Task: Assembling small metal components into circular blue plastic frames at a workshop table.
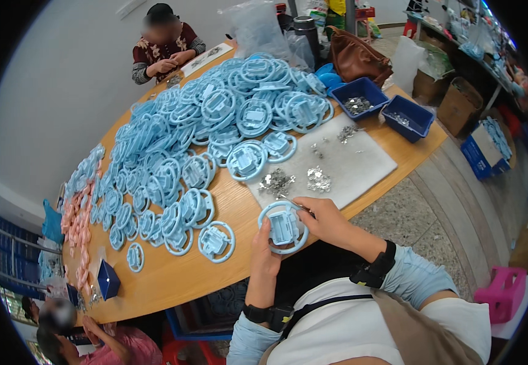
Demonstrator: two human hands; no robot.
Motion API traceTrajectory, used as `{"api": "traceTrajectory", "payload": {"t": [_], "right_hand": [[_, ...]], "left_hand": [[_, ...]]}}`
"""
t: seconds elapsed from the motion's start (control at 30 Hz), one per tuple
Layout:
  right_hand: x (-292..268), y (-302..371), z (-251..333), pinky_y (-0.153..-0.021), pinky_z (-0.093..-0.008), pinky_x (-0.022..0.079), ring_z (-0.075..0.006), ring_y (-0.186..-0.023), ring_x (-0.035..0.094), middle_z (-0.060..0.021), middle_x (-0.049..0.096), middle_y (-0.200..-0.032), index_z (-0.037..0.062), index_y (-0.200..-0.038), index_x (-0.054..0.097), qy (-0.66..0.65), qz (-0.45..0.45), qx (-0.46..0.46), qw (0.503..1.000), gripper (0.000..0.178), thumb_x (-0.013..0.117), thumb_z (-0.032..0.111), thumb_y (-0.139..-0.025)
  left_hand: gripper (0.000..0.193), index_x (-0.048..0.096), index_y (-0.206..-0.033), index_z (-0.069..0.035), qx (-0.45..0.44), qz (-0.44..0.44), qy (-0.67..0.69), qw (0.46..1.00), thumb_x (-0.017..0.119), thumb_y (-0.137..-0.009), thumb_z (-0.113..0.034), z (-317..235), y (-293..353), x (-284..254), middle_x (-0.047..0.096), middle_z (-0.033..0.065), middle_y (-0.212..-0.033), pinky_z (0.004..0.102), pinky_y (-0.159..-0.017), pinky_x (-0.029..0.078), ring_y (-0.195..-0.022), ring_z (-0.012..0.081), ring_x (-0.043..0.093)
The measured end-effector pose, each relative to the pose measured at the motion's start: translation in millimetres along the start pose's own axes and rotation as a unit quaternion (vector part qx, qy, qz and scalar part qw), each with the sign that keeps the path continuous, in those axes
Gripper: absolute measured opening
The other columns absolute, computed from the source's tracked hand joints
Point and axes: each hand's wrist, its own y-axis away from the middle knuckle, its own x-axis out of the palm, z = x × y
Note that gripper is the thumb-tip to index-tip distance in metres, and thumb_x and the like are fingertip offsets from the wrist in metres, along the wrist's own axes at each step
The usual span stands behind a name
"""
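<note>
My left hand [264, 258] grips a light-blue round plastic frame [284, 227] by its lower left rim, just off the table's near edge. The frame has a boxy rectangular housing inside its ring. My right hand [326, 221] is closed on slim metal tweezers [298, 207], close to the frame's upper right rim. Beyond the hands lies a white board [367, 163] bearing a darker pile of small metal parts [276, 182] and a shinier pile of small metal parts [318, 179]. A similar blue frame [216, 241] lies on the table to the left.
A big heap of blue frames [215, 109] covers much of the wooden table [172, 286], with pink pieces [76, 219] farther left. Two blue bins [411, 132] hold metal bits at the right corner. Other people [165, 52] sit around the table. A pink stool [502, 295] stands right.
</note>
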Motion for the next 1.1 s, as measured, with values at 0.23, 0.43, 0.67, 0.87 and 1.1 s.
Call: {"api": "traceTrajectory", "payload": {"t": [0.23,0.43,0.67,0.87,1.1], "right_hand": [[-10,4,-7,-0.062,-0.0317,0.046,-0.0257,-0.069,0.06,-0.0177,0.06,-0.078,0.0006,-0.105,0.056,-0.019,0.001,-0.016,1.0,0.026,0.052,0.005,-0.08],[0,-3,-18,-0.064,-0.0401,0.047,-0.034,-0.071,0.06,-0.0207,0.06,-0.076,0.0045,-0.101,0.06,0.086,0.048,-0.051,0.994,0.027,0.054,0.013,-0.076],[5,-120,59,-0.056,-0.0424,0.048,-0.0375,-0.065,0.058,-0.0183,0.059,-0.066,0.0012,-0.068,0.059,0.138,0.057,-0.277,0.949,0.016,0.06,0.006,-0.053],[28,-161,155,-0.052,-0.0386,0.045,-0.0268,-0.065,0.062,-0.0108,0.063,-0.07,0.0073,-0.071,0.067,0.249,0.04,-0.474,0.844,0.013,0.059,0.015,-0.063],[22,-190,157,-0.061,-0.0389,0.044,-0.027,-0.065,0.057,-0.0086,0.06,-0.067,0.0087,-0.063,0.062,0.163,-0.183,-0.507,0.826,0.011,0.058,0.017,-0.069]], "left_hand": [[0.034,0.053,-0.109,-0.001,-0.013,0.029,-0.059,0.998,0.058,-0.085,-0.025,-7,-12,2,0.06,0.0094,-0.098,0.0352,-0.073,0.053,-0.086,0.0199,0.061],[0.031,0.056,-0.103,-0.002,0.022,-0.003,-0.045,0.999,0.06,-0.082,-0.025,-3,-19,-10,0.061,0.0087,-0.093,0.0336,-0.073,0.051,-0.083,0.0188,0.061],[0.036,0.054,-0.11,-0.005,0.075,0.022,-0.074,0.994,0.055,-0.084,-0.029,-10,-14,-42,0.061,0.0088,-0.103,0.0399,-0.083,0.048,-0.093,0.0226,0.059],[0.039,0.053,-0.109,-0.005,0.102,-0.014,-0.128,0.986,0.056,-0.083,-0.034,9,-2,-33,0.06,0.0074,-0.103,0.0402,-0.082,0.048,-0.094,0.0242,0.058],[0.059,0.035,-0.128,0.0,0.159,0.109,-0.184,0.964,0.048,-0.084,-0.037,2,2,-79,0.043,0.0185,-0.125,0.0442,-0.087,0.046,-0.111,0.029,0.048]]}}
